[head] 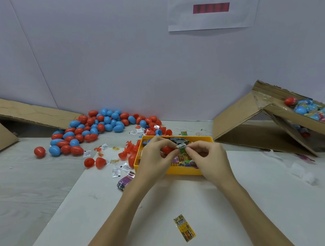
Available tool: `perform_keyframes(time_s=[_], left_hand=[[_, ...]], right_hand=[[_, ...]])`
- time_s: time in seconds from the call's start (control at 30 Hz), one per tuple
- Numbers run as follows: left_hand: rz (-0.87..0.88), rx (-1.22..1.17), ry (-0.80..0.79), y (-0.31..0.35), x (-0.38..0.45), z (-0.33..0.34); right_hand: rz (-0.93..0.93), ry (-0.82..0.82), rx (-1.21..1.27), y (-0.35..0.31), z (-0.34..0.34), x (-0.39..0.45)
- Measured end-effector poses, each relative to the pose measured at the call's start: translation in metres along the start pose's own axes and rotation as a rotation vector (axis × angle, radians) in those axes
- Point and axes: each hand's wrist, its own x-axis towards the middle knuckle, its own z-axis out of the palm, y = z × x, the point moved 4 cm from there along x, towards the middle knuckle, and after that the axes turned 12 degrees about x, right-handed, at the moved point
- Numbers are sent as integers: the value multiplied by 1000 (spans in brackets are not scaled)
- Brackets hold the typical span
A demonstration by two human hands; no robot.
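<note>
- Packet, small, green foil (182,148): pinched from both ends, held just above yellow plastic tray (183,172).
- Left hand (156,158): fingers curled round red plastic egg half (167,150), fingertips also nipping packet's left end.
- Right hand (207,156): thumb and forefinger clamped on packet's right end.
- Yellow printed sachet (184,228): flat on white counter (267,202), nearer the person.
- Red and blue plastic eggs (93,127): heaped far left.
</note>
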Motion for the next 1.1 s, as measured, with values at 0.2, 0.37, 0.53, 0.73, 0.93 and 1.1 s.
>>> perform_keyframes(time_s=[0.2,0.37,0.53,0.73,0.93,1.1], left_hand=[[-59,43,30,-6,1,-7],[-32,209,44,-11,-2,-6],[-81,46,30,-7,1,-6],[-165,-374,-77,3,1,0],[-183,-414,1,4,0,-3],[-168,-371,-23,4,-1,-1]], right_hand=[[14,212,89,3,-14,4],[73,188,184,9,-14,5],[113,148,216,11,-8,5],[97,133,175,8,-8,3],[84,134,150,5,-9,2],[78,94,136,3,-4,1]])
